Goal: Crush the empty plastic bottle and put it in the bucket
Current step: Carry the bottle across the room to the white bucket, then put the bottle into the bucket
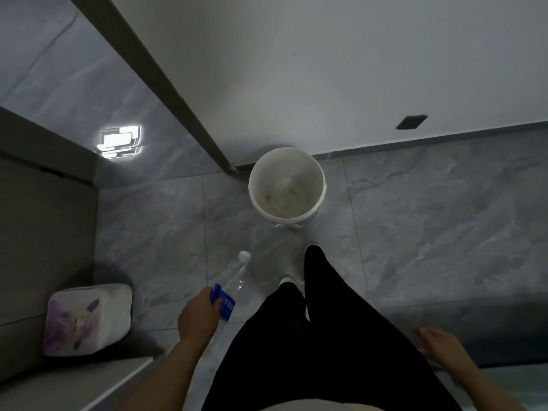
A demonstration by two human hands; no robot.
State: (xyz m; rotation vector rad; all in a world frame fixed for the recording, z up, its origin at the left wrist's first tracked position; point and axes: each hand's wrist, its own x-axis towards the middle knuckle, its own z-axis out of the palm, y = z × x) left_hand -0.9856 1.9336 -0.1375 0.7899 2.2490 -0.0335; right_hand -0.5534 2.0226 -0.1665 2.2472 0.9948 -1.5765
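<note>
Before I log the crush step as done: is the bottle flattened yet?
Not yet. The bottle in the left hand looks round and full-shaped, white cap on, outside the bucket.

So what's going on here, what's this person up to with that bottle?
A person stands on a grey tiled floor, seen from their own head. Their left hand grips a clear plastic water bottle with a blue label and white cap; it looks uncrushed so far. The right hand hangs free, holding nothing. A white bucket sits open ahead, near the wall, with no bottle in it.
</note>
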